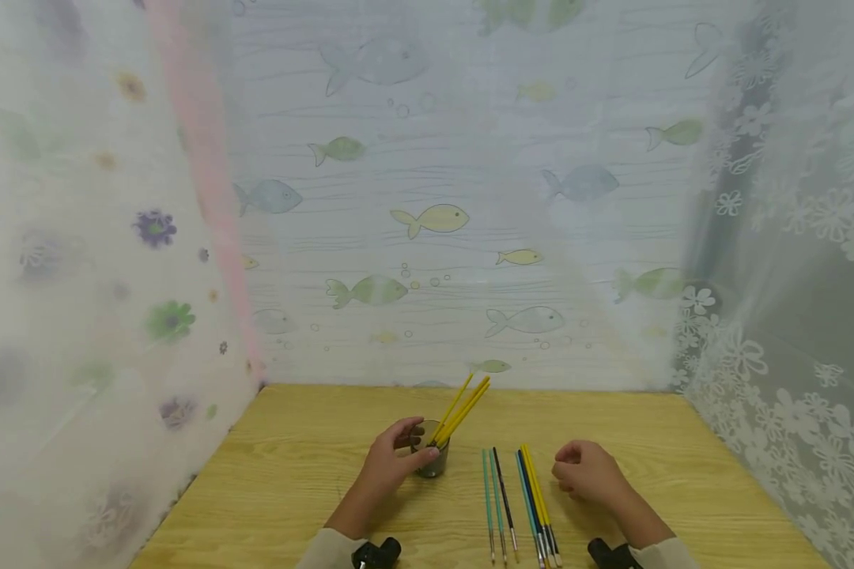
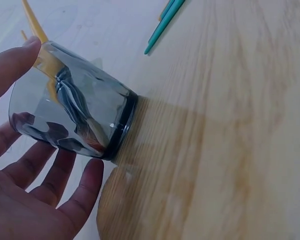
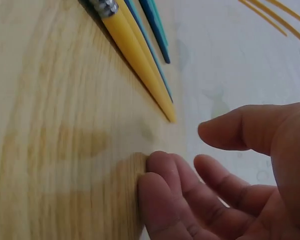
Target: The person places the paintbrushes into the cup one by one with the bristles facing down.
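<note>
My left hand [image 1: 387, 468] holds a smoky grey glass [image 1: 432, 468], its thumb near the rim and its fingers along the other side. Several yellow paintbrushes [image 1: 462, 411] lean in this glass, bristles down, as the left wrist view shows. To the right of the glass, two teal paintbrushes [image 1: 488, 506] and a dark paintbrush [image 1: 504, 496] lie on the table. Beside them is a second group with blue, teal and yellow paintbrushes [image 1: 536, 491]. My right hand [image 1: 589, 476] rests by the table just right of that group, fingers loosely bent, with nothing in it.
A light wooden table [image 1: 292, 474] carries everything. Behind it hangs a fish-patterned curtain [image 1: 427, 316]. Flowered sheets stand at the left [image 1: 114, 316] and right [image 1: 776, 379] edges.
</note>
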A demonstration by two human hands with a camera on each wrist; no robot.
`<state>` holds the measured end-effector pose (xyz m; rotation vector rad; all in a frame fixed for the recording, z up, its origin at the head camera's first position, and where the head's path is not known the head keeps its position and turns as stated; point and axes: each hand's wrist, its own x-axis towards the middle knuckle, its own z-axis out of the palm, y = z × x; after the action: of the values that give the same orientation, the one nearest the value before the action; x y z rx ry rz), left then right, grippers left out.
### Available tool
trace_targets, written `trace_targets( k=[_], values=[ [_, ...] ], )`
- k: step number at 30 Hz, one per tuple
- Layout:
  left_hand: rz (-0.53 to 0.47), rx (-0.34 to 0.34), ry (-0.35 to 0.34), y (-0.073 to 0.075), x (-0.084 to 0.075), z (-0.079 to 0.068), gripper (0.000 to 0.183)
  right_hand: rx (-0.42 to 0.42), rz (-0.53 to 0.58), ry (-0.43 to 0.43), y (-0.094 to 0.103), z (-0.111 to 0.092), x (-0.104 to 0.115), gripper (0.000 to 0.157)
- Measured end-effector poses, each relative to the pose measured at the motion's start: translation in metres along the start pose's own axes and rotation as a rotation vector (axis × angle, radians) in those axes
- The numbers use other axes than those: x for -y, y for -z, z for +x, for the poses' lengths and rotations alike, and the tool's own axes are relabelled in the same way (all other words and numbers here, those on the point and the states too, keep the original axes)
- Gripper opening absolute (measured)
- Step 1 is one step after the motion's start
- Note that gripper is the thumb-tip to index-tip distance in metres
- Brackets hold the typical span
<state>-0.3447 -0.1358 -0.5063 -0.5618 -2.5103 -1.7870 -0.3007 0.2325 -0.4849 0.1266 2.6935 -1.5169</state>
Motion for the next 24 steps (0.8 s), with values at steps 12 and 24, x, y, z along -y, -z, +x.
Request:
trace_targets(
  k=[12, 24],
  values=[
    [-0.048, 0.02, 0.04, 0.0, -0.002, 0.0, 0.07, 0.091, -0.031, -0.047, 0.016, 0.0, -0.003, 0.018],
    [-0.069, 0.02, 0.045, 0.001, -0.004, 0.0, 0.067, 0.131, -0.035, -0.026, 0.0, 0.001, 0.005, 0.019]
  ],
)
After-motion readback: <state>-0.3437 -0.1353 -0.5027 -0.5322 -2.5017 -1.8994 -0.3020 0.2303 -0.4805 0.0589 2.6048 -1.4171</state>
